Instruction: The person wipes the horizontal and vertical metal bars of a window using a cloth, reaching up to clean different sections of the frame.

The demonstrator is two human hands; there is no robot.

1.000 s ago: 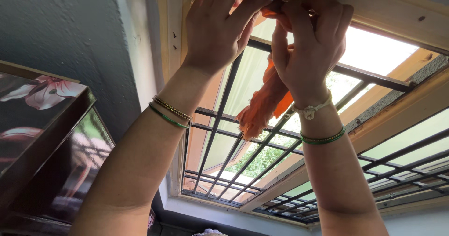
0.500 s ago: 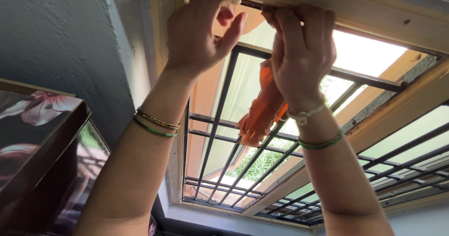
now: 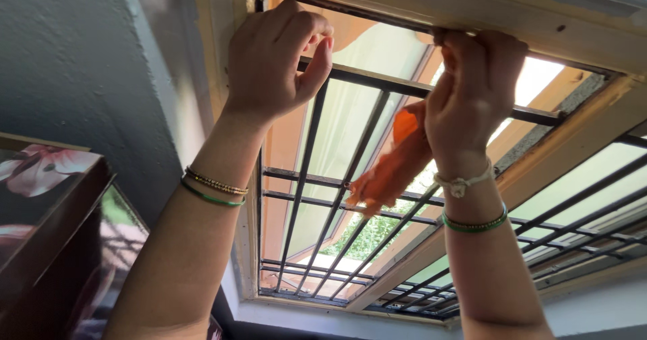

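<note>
Reaching up to a wooden window frame [image 3: 512, 26], the left hand [image 3: 273, 60] curls loosely near the top corner, holding nothing. The right hand [image 3: 475, 94] clamps an orange cloth [image 3: 391, 168] against the frame, the cloth hanging before the metal grille [image 3: 350, 77].

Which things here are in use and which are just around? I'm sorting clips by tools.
In use:
right hand
orange cloth, held at the top of the wooden frame
left hand, by the window bars

Just around:
flowered box
grey wall
</note>
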